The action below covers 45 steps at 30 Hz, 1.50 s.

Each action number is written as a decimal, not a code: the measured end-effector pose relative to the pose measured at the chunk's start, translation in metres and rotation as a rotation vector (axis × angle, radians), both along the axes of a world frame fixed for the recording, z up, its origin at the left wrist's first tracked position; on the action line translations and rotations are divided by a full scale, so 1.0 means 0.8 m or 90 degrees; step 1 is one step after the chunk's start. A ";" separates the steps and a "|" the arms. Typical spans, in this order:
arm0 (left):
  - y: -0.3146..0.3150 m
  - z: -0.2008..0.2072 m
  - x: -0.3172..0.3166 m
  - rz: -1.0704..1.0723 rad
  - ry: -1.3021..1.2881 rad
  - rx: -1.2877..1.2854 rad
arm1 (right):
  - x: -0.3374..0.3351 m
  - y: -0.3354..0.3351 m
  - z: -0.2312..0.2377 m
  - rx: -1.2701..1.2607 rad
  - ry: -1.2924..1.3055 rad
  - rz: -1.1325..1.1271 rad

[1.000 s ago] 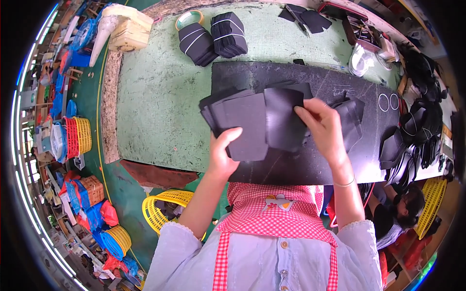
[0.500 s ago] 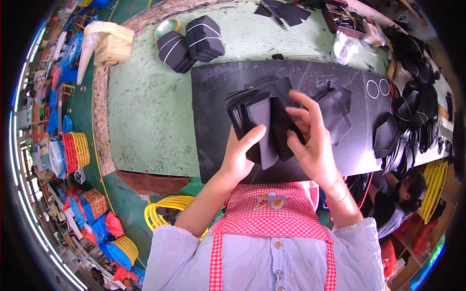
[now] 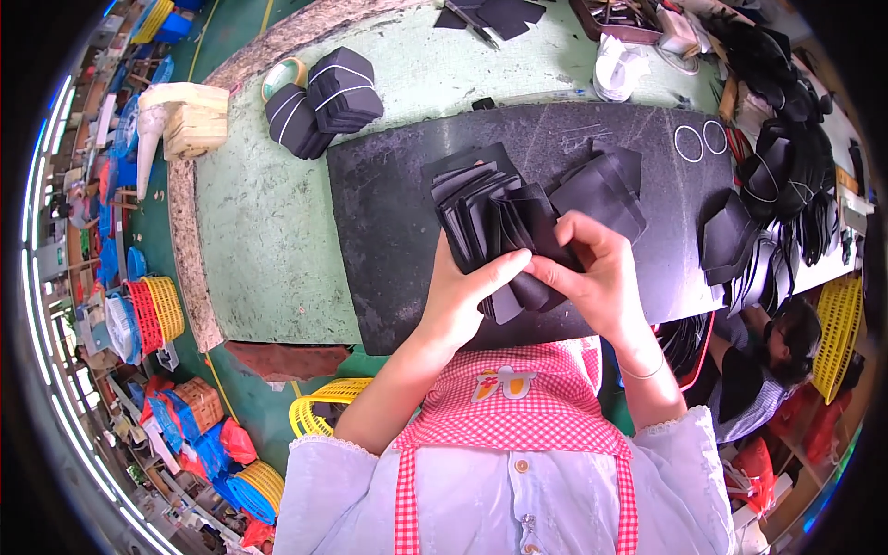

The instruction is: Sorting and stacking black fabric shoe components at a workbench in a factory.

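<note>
A thick stack of black flat pieces [image 3: 476, 208], leather-like, is held fanned out above the dark mat, its upper edges spread into separate layers. My left hand [image 3: 458, 291] is closed round the stack's left and lower side, the thumb pressed across its front. From the right, my right hand [image 3: 597, 273] grips the stack's right edge with curled fingers, its thumb tip meeting the left thumb. Right behind that hand, a loose pile of similar black pieces [image 3: 601, 190] lies on the dark mat [image 3: 388, 231]. The stack's underside is hidden.
Two banded black bundles [image 3: 342, 88] and a tape roll [image 3: 282, 79] lie at the far left of the green table [image 3: 264, 231]. Two white rings [image 3: 689, 144] rest on the mat's right. Beyond them hang black pieces [image 3: 782, 185]. Another person [image 3: 768, 361] sits at the right.
My right hand has come in from above the stack's right side and closed on its edge. The stack's layers are fanned wider. The whole view has shifted slightly.
</note>
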<state>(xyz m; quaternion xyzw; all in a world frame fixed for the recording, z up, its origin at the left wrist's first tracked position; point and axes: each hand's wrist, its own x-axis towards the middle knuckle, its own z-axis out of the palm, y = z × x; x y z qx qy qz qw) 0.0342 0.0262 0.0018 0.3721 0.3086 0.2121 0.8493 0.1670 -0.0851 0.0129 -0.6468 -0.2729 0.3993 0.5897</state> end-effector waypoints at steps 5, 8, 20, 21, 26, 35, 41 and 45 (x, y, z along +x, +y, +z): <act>-0.001 -0.010 0.006 0.054 0.044 -0.067 | 0.010 -0.008 -0.010 0.035 0.049 -0.028; 0.001 -0.011 0.008 0.041 0.022 -0.089 | 0.029 -0.019 -0.021 0.003 -0.040 -0.062; -0.013 -0.032 0.035 0.046 0.059 -0.046 | 0.056 -0.027 -0.013 -0.112 -0.224 -0.205; -0.012 -0.038 0.036 0.056 0.043 -0.044 | 0.066 -0.031 -0.012 -0.112 -0.192 -0.168; -0.011 -0.031 0.044 0.051 0.026 -0.019 | 0.067 -0.037 -0.040 -0.189 -0.402 -0.131; -0.006 -0.011 0.043 -0.061 -0.115 -0.058 | 0.091 -0.040 -0.029 -0.148 -0.509 -0.191; -0.015 -0.013 0.045 -0.008 0.015 0.022 | 0.054 -0.025 0.009 -0.042 -0.309 -0.019; -0.016 -0.017 0.040 0.053 0.033 0.003 | 0.049 -0.024 -0.007 -0.015 -0.142 -0.050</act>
